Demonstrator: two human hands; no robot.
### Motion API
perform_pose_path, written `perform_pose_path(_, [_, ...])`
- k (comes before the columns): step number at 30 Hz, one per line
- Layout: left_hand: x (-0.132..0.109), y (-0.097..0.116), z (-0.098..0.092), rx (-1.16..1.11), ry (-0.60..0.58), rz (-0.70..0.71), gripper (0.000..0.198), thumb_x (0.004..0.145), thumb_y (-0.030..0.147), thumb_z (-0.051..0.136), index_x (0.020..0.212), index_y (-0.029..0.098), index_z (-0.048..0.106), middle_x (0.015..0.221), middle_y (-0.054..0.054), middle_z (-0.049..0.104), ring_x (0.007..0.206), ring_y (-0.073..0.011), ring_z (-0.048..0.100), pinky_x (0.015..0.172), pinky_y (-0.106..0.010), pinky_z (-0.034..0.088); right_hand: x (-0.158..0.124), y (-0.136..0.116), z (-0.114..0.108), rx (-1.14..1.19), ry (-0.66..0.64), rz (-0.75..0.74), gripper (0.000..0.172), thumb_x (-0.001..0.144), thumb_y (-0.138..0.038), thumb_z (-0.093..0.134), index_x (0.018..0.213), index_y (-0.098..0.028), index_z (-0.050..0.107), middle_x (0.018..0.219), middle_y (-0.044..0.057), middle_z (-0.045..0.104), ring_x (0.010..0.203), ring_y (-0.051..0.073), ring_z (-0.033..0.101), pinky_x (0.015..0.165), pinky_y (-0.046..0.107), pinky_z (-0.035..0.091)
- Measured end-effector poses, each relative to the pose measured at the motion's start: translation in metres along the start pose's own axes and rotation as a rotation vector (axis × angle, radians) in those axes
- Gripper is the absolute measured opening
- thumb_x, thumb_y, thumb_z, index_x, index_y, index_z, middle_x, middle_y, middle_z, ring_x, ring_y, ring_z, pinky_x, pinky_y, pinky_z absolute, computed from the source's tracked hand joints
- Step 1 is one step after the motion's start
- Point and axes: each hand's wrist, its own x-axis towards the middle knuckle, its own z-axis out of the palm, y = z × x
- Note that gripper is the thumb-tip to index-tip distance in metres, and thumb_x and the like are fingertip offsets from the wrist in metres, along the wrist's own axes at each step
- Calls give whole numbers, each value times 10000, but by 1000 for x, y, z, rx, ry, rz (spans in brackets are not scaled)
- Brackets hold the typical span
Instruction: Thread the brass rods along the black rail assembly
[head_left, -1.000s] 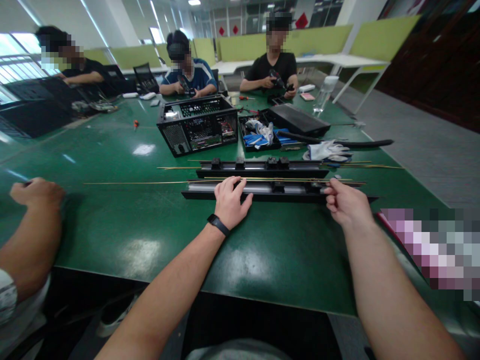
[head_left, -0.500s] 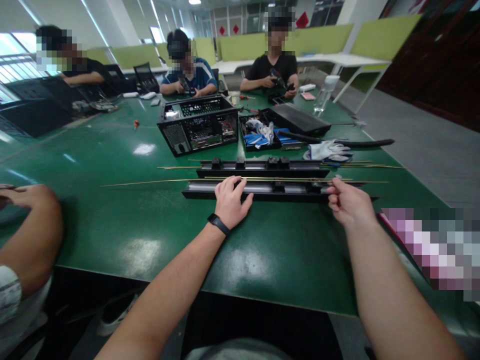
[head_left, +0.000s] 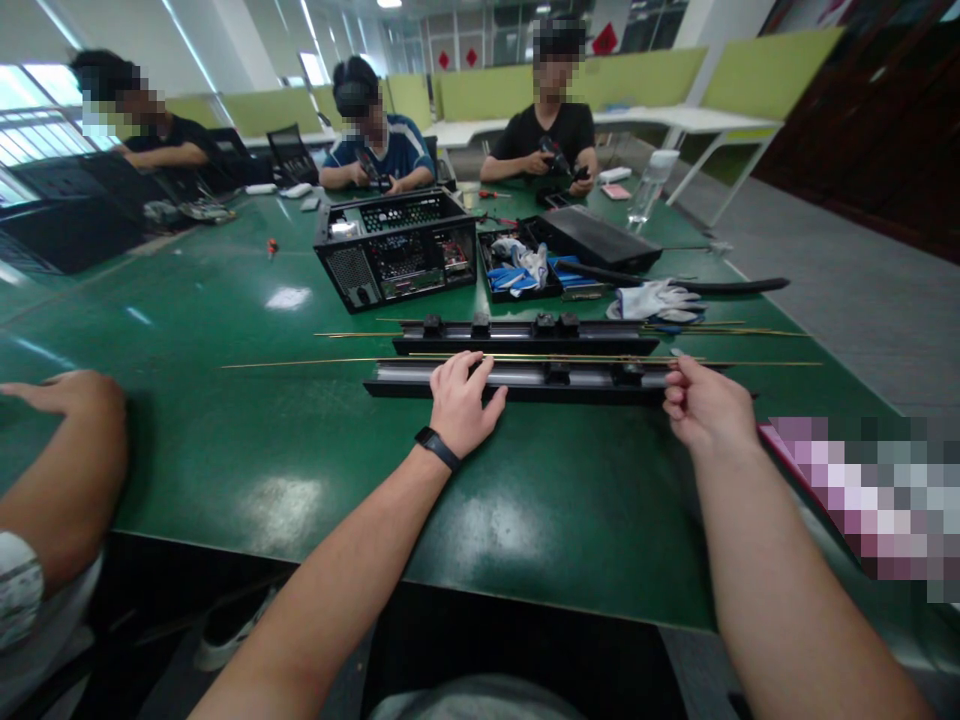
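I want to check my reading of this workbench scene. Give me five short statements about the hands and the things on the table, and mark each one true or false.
1. The left hand rests on the near black rail. True.
2. The right hand holds a screwdriver. False: its grip pinches a thin brass rod.
3. A dark band is on the left wrist. True.
4. The open computer case stands on the floor. False: it stands on the green table.
5. White gloves lie beyond both rails, to the right. True.
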Motion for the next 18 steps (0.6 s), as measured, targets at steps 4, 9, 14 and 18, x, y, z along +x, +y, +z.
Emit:
perform_pose_path(4, [0, 0, 0, -10, -10, -5, 440, 973, 361, 693, 1392, 226, 693, 1429, -149, 683, 1415, -342, 571, 1199, -518, 392, 6, -2, -4, 45, 126, -21, 234, 1017, -125, 617, 785, -156, 611, 615, -31, 563, 395, 42, 412, 287, 163, 232])
perform_pose_path(9, [-1, 0, 2, -8, 0, 5, 437, 978, 362, 692, 1391, 219, 691, 1425, -150, 681, 1416, -342, 569, 1200, -514, 390, -4, -1, 2, -10, -26, 30, 234, 1048, -206, 640, 821, -146, 638, 640, -13, 601, 388, 40, 412, 281, 160, 217])
perform_pose_path(14, [-1, 0, 1, -2, -10, -3, 444, 977, 364, 694, 1401, 230, 688, 1434, -146, 678, 1418, -341, 566, 1196, -518, 394, -3, 0, 2, -20, -17, 9, 232, 1033, -160, 644, 803, -154, 610, 623, -33, 575, 391, 32, 410, 297, 147, 230])
perform_pose_path(18, [-1, 1, 1, 3, -11, -4, 447, 974, 366, 695, 1402, 235, 690, 1441, -143, 677, 1425, -345, 561, 1203, -520, 391, 0, -1, 0, 10, 81, -12, 249, 1045, -169, 615, 797, -162, 600, 604, -38, 551, 391, 39, 411, 299, 147, 239])
